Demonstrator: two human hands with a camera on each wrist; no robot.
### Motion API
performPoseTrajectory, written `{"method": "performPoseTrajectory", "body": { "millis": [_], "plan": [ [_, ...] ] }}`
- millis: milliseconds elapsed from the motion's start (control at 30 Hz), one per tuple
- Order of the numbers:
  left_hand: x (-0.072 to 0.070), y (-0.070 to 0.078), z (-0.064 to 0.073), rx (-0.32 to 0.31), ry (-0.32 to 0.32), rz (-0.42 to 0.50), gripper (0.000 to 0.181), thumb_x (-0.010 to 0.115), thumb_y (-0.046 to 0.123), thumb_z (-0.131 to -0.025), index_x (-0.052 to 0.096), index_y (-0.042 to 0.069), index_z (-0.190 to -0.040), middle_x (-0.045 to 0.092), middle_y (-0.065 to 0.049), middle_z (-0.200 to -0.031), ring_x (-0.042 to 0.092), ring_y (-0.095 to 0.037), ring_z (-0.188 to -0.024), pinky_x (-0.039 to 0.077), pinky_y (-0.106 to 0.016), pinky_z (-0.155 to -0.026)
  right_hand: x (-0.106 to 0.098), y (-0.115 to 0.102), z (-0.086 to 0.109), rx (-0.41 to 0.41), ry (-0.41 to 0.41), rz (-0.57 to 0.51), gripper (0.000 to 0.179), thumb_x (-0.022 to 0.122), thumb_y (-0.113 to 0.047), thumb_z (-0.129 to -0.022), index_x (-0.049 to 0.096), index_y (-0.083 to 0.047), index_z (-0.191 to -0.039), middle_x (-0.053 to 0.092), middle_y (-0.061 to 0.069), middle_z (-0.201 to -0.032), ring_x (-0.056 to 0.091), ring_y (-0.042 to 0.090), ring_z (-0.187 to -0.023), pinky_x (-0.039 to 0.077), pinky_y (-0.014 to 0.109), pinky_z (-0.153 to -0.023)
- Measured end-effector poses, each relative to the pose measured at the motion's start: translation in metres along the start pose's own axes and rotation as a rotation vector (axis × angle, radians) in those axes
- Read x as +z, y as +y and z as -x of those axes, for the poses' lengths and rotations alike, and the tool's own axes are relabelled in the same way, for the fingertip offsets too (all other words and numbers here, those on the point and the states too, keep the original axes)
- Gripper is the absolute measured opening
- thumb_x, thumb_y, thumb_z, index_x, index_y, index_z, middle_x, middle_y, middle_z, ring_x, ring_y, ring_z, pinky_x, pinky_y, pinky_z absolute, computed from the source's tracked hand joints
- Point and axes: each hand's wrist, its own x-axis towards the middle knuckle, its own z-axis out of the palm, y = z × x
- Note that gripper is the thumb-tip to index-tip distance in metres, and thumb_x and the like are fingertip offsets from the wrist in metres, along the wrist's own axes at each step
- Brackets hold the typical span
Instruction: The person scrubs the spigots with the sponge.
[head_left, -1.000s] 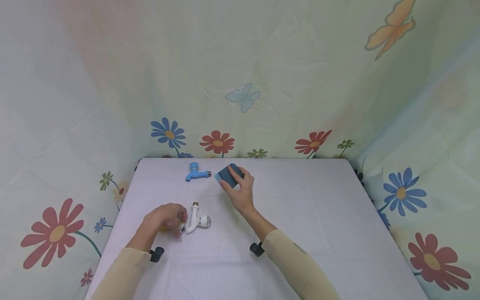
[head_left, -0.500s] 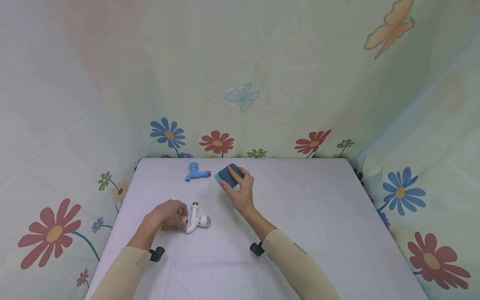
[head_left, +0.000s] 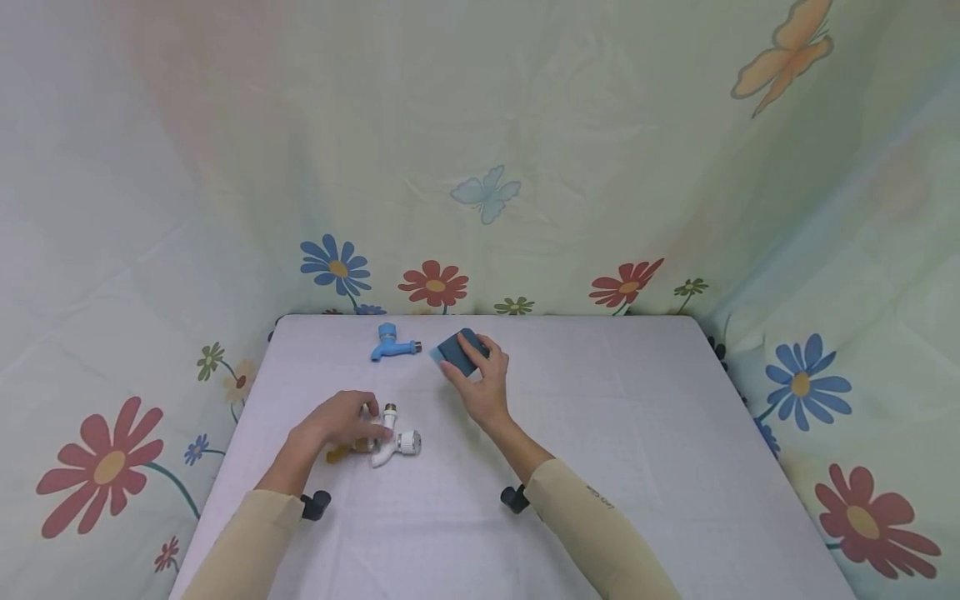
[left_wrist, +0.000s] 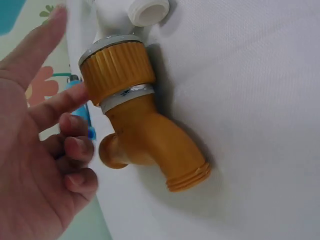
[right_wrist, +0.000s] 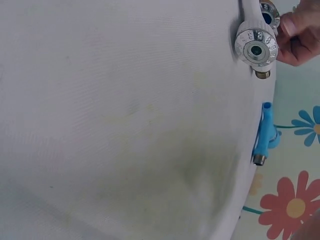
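Note:
A mustard-yellow tap (left_wrist: 135, 125) lies on the white cloth, its ribbed knob close to a white tap (head_left: 386, 450). My left hand (head_left: 337, 419) is over the yellow tap; in the left wrist view its thumb stands away, one finger lies against or just beside the knob, and the other fingers hang loosely curled. Part of the yellow tap is hidden under this hand in the head view. Farther back, my right hand (head_left: 483, 379) grips a dark teal block (head_left: 459, 352) with a light blue edge, perhaps a sponge, between thumb and fingers. The right wrist view does not show that block.
A blue tap (head_left: 393, 342) lies near the far edge, left of the right hand. Faint yellowish marks (right_wrist: 195, 130) show on the cloth (right_wrist: 100, 75). Black wrist fittings (head_left: 514, 498) sit at both sleeves. A flowered curtain (head_left: 570, 250) surrounds the table.
My left hand's fingers have spread from the yellow tap and reach toward the white tap. The yellow tap has shifted slightly right. My right hand and the teal block have hardly moved.

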Motion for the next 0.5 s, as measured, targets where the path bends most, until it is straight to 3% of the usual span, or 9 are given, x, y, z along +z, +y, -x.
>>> {"method": "performPoseTrajectory", "body": {
  "millis": [133,233,500],
  "plan": [
    [0.001,-0.001,-0.013,0.022,0.134,0.058,0.065,0.080,0.058,-0.086,0.063,0.014,-0.132,0.064,-0.011,-0.121,0.059,-0.026,-0.103,0.057,-0.041,-0.084,0.000,0.003,0.000,-0.005,0.005,-0.011,0.063,0.075,-0.048,-0.093,0.056,-0.032,-0.151,0.034,0.011,-0.163,0.028,0.035,-0.145,0.043,0.061,-0.112],
    [0.003,-0.002,-0.023,0.017,0.211,0.100,0.072,0.078,0.056,-0.088,0.056,0.014,-0.142,0.059,-0.015,-0.134,0.058,-0.031,-0.116,0.056,-0.050,-0.097,0.000,0.006,-0.001,-0.023,0.012,-0.017,0.062,0.076,-0.046,-0.093,0.057,-0.030,-0.150,0.035,0.012,-0.162,0.030,0.035,-0.144,0.043,0.060,-0.111],
    [0.003,0.000,-0.048,0.042,0.270,0.115,0.075,0.076,0.048,-0.094,0.046,0.012,-0.153,0.050,-0.015,-0.140,0.055,-0.030,-0.122,0.052,-0.052,-0.108,-0.001,0.008,0.000,-0.031,0.003,0.002,0.063,0.076,-0.047,-0.092,0.056,-0.031,-0.150,0.036,0.015,-0.162,0.030,0.035,-0.143,0.043,0.059,-0.111]
  ]
}}
